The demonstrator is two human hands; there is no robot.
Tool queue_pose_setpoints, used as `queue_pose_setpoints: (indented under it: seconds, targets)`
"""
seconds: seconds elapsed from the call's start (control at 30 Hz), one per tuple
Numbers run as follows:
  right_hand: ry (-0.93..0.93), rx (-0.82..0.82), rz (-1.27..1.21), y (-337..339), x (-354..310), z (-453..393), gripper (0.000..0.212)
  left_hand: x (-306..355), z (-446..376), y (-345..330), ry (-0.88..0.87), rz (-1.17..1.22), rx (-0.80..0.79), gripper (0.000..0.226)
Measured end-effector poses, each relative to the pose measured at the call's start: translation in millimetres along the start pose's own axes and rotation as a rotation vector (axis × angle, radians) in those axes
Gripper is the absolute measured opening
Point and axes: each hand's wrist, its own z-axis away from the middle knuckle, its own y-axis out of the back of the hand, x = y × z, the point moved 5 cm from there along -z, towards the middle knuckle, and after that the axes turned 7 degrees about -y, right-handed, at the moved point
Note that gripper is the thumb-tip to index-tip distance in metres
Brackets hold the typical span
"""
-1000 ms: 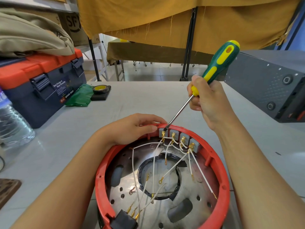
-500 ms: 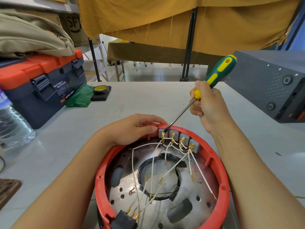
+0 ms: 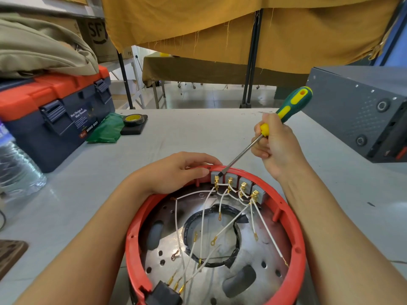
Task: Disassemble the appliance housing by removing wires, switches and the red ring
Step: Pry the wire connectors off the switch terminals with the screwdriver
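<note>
A round appliance housing with a red ring (image 3: 296, 249) sits at the table's near edge, its metal plate (image 3: 259, 245) showing inside. Several grey switches (image 3: 231, 178) line the ring's far inner wall, and white wires (image 3: 226, 227) with brass terminals run from them across the plate. My left hand (image 3: 176, 172) rests on the ring's far left rim, gripping it. My right hand (image 3: 277, 146) holds a green-and-yellow screwdriver (image 3: 290, 104), whose tip touches the leftmost switch. A black switch block (image 3: 163, 294) sits at the near rim.
An orange-and-navy toolbox (image 3: 55, 113) stands at the left with khaki cloth on it. Beside it lie a green bag (image 3: 108, 128) and a tape roll (image 3: 134, 119). A water bottle (image 3: 15, 164) stands far left. A dark grey metal box (image 3: 361, 115) sits at the right.
My right hand has lowered and drawn back to the right, tilting the screwdriver handle lower. The tip stays at the leftmost switch. My left hand has not moved.
</note>
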Motion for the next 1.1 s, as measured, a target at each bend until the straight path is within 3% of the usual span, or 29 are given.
queue_pose_setpoints:
  seconds: [0.13, 0.3, 0.5, 1.1]
  targets:
    - [-0.041, -0.059, 0.077, -17, 8, 2, 0.033, -1, 0, 2, -0.011, -0.006, 0.001, 0.031]
    - [0.064, 0.002, -0.125, -1, -21, 5, 0.035, -2, 3, 4, -0.006, 0.029, 0.021, 0.031]
    - [0.114, -0.036, 0.090, -11, -16, 5, 0.036, -4, 2, 4, -0.001, 0.014, 0.015, 0.031]
    - [0.160, -0.032, 0.126, -10, -17, 6, 0.037, -2, 2, 4, -0.005, 0.019, 0.016, 0.031]
